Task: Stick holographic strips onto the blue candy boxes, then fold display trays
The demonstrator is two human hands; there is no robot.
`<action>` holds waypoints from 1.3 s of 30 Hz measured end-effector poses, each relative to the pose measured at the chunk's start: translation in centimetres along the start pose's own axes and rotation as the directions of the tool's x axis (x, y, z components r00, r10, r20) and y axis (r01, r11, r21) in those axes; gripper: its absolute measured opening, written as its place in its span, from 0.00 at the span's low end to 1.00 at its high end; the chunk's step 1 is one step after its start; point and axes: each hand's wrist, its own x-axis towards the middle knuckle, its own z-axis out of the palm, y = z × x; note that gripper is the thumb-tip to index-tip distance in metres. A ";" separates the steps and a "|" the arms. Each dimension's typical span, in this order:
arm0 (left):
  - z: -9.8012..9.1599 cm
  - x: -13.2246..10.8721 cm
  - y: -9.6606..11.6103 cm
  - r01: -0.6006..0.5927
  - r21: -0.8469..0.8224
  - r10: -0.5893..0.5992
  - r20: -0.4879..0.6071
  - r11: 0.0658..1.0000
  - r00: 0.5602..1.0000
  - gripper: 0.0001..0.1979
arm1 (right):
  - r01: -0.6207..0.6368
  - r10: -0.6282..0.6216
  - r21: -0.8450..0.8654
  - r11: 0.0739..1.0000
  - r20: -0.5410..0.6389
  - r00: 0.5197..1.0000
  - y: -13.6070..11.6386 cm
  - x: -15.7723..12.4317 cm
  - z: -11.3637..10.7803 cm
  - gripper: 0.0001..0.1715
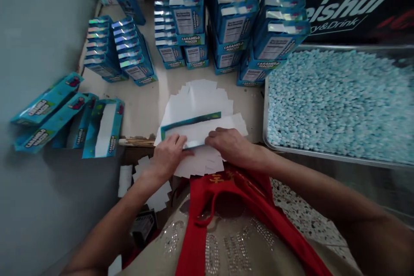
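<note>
Between my hands lies a partly folded carton, its white inside facing up and one blue side strip raised along the far edge. My left hand grips its near left corner, fingers curled over the edge. With fingers bent in, my right hand holds the near edge towards the right; its fingertips are partly hidden. Under the carton are fanned flat white box blanks, spreading over the table's front edge.
Blue display boxes of packets stand stacked at the back. Open blue cartons lie on the left by the wall. A metal tray of pale blue candies fills the right side, before a black printed box.
</note>
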 end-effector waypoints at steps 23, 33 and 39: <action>4.6 9.1 2.3 0.461 -0.687 -0.689 -0.080 0.562 0.720 0.15 | -0.337 0.732 0.716 0.611 -0.349 0.586 4.0 3.6 5.7 0.25; 3.5 10.9 0.9 0.614 -0.569 -0.746 0.001 0.547 0.666 0.02 | -0.565 0.560 0.113 0.818 -0.387 0.733 1.8 4.1 3.3 0.35; 4.5 10.6 1.9 0.550 -0.635 -0.765 -0.103 0.542 0.636 0.07 | -0.478 0.444 -0.046 0.877 -0.300 0.844 2.4 5.2 2.0 0.28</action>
